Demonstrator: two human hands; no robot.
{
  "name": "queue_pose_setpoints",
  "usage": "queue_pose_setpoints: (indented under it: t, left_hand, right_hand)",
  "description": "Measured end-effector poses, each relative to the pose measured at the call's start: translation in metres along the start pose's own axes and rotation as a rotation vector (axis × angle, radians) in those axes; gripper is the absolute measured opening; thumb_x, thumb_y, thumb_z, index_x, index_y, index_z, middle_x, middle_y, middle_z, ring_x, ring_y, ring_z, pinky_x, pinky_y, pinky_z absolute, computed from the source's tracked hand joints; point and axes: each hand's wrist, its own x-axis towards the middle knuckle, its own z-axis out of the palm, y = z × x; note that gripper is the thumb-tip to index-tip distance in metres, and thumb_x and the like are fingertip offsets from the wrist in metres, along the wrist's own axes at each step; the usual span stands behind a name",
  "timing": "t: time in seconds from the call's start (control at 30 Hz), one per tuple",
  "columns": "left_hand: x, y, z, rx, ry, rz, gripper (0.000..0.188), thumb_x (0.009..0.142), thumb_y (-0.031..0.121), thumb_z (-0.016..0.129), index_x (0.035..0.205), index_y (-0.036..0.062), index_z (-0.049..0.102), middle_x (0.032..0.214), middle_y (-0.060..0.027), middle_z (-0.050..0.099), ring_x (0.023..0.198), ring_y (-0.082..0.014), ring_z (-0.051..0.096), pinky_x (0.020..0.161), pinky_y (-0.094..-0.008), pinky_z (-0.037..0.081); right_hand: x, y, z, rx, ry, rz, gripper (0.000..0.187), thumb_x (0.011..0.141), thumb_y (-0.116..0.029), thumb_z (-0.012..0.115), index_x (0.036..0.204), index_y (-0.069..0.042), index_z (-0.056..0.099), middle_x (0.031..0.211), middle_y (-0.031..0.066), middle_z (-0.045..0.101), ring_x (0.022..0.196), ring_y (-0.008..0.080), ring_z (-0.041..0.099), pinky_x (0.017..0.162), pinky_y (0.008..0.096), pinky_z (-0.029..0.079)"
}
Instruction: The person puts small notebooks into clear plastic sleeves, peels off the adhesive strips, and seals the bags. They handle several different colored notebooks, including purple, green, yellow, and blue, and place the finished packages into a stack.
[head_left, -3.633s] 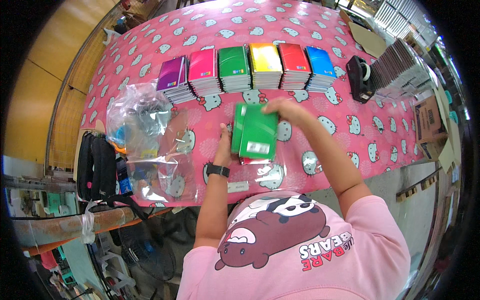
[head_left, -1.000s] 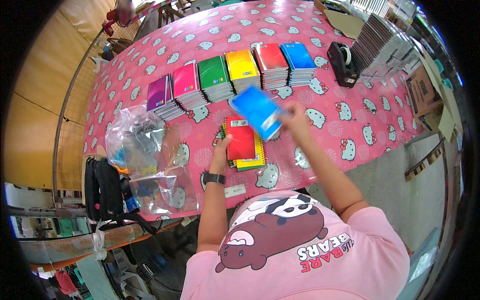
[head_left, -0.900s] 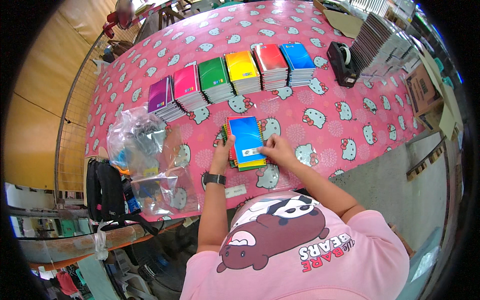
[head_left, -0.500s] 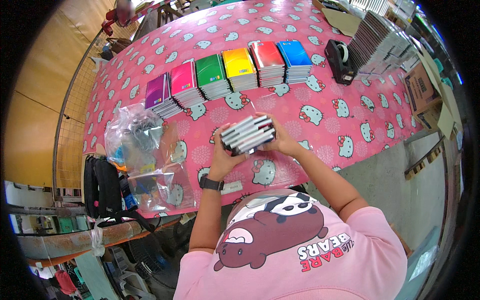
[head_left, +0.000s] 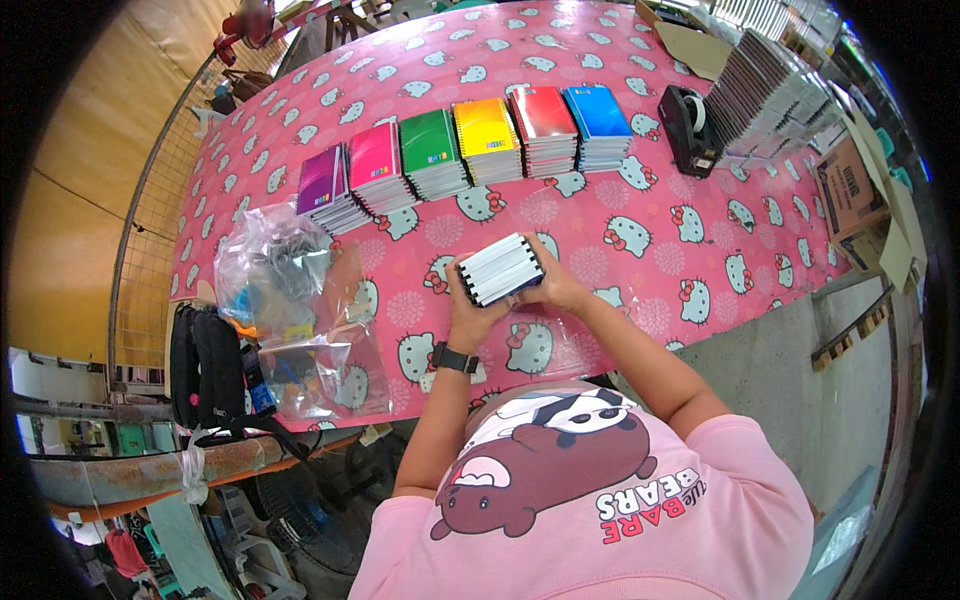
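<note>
Between my two hands is a small stack of spiral notebooks (head_left: 500,270), its white page edges turned up and black binding coils along the sides. My left hand (head_left: 474,312) grips its left side, and my right hand (head_left: 562,284) closes round the right. Beyond them on the table, notebook stacks stand in a slanting row: purple (head_left: 324,175), pink (head_left: 376,154), green (head_left: 429,140), yellow (head_left: 484,126), red (head_left: 543,114) and blue (head_left: 597,112). The covers of the held notebooks are mostly hidden.
Clear plastic bags (head_left: 350,385) lie at the table's left, beside a black bag (head_left: 208,370). A black tape dispenser (head_left: 688,140) stands to the right, near tall piles of notebooks (head_left: 765,95) and an open cardboard box (head_left: 855,190). Pink patterned sheeting (head_left: 600,270) covers the table.
The held notebooks have gone from loose and uneven to lined up in a neat block. My left hand has shifted slightly right, and the whole view has moved a little.
</note>
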Motion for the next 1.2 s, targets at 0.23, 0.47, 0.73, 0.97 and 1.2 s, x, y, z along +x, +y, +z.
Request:
queue_pose_setpoints:
  t: [0.23,0.47,0.73,0.97,1.2]
  left_hand:
    - [-0.006,-0.02,-0.005,-0.022,-0.017,-0.086,0.074,0.058,-0.003,0.074,0.117,0.0076,0.03,0.106,-0.0077,0.047,0.1,-0.0169,0.052,0.085,-0.0307,0.046]
    - [0.003,0.013,-0.006,0.139,-0.082,-0.04,0.067,0.061,0.002,0.08,0.111,0.0038,0.035,0.106,-0.0088,0.052,0.096,-0.0167,0.057,0.081,-0.0298,0.05]
    - [-0.002,0.012,-0.01,0.1,-0.052,-0.069,0.063,0.06,0.006,0.082,0.107,0.002,0.04,0.103,-0.01,0.055,0.095,-0.0173,0.057,0.081,-0.0309,0.05]
    - [0.017,0.023,0.018,0.081,0.058,-0.274,0.064,0.066,0.023,0.081,0.114,-0.0035,0.046,0.109,-0.0156,0.057,0.095,-0.0175,0.058,0.078,-0.0295,0.049]
    - [0.043,-0.001,0.016,1.172,-0.006,-0.353,0.079,0.065,0.058,0.07,0.113,-0.0024,0.054,0.098,-0.0228,0.054,0.091,-0.0309,0.054,0.075,-0.0413,0.045]
  right_hand:
    - [0.001,0.017,-0.007,-0.075,-0.063,-0.052,0.084,0.055,-0.003,0.072,0.128,-0.006,0.032,0.113,0.0075,0.049,0.111,0.018,0.045,0.096,0.0322,0.035]
    - [0.0,-0.006,-0.008,-0.161,-0.053,-0.033,0.081,0.056,-0.007,0.078,0.125,-0.004,0.036,0.111,0.0096,0.055,0.104,0.0189,0.051,0.094,0.0322,0.039]
    - [-0.002,-0.009,-0.014,-0.261,-0.101,-0.032,0.08,0.057,-0.009,0.081,0.126,-0.003,0.039,0.114,0.0115,0.055,0.106,0.0198,0.052,0.094,0.0329,0.039]
    - [0.005,-0.019,-0.041,-0.068,-0.078,0.143,0.071,0.066,-0.022,0.079,0.124,0.001,0.045,0.109,0.0127,0.058,0.099,0.0195,0.056,0.086,0.0338,0.046]
    - [0.02,0.007,-0.053,-0.362,0.042,0.359,0.061,0.074,-0.045,0.069,0.105,0.007,0.059,0.083,0.0159,0.066,0.074,0.0204,0.065,0.064,0.0308,0.051]
